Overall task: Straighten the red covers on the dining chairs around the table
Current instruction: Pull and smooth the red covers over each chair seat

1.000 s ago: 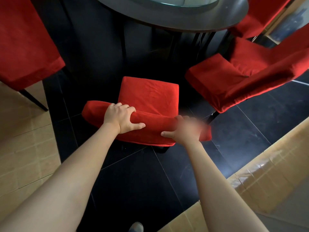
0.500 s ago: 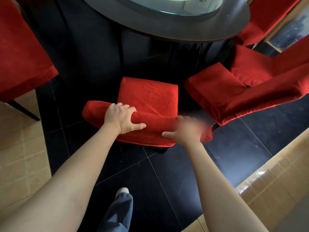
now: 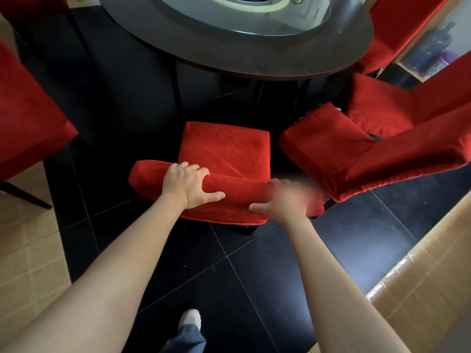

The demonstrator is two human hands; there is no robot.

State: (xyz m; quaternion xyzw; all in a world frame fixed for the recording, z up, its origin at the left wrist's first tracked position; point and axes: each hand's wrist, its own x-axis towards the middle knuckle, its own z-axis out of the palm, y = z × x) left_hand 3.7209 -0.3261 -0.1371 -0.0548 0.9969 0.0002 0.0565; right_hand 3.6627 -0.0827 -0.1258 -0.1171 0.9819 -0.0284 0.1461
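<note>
Both hands hold the same places on the chair back as before, while the table (image 3: 254, 57) now fills more of the top of the view. Left hand (image 3: 187, 184) curls over the red cover (image 3: 237, 192) on the backrest, thumb spread along its near face. Right hand (image 3: 286, 200), blurred, grips the same cover beside it. 2 more red-covered chairs (image 3: 369, 149) stand at the right, 1 at the left.

Ahead of me a round dark table (image 3: 254, 54) carries a glass turntable (image 3: 293, 20). Black floor tiles (image 3: 229, 276) run beneath me, tan tiles (image 3: 28, 263) on my left. My shoe (image 3: 190, 319) and blue trouser leg (image 3: 187, 338) show below.
</note>
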